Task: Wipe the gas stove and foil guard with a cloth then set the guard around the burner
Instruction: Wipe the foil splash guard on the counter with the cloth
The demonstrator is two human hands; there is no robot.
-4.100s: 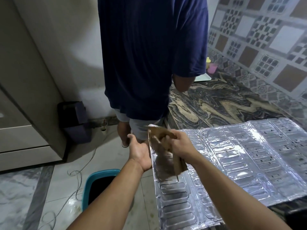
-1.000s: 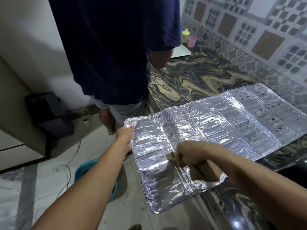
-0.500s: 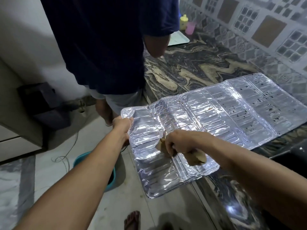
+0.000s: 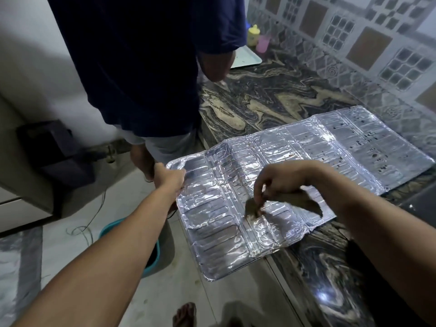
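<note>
The silver foil guard [image 4: 295,159] lies unfolded flat across the marbled counter, its left panels hanging out over the floor. My left hand [image 4: 168,178] grips the guard's far left corner. My right hand [image 4: 278,182] pinches a brown cloth [image 4: 297,201], which hangs from my fingers and touches the foil near the middle fold. Dark specks dot the right panels. Only a dark corner of the gas stove [image 4: 417,204] shows at the right edge.
Another person in a dark blue shirt [image 4: 141,62] stands close at the counter's left end. A teal bucket [image 4: 153,253] sits on the floor under my left arm. A yellow bottle [image 4: 253,35], pink cup and white tray stand far back. A dark bin [image 4: 54,152] sits by the wall.
My right hand has lifted slightly and moved right on the foil, the cloth now dangling from pinched fingers. The left hand keeps its hold on the corner.
</note>
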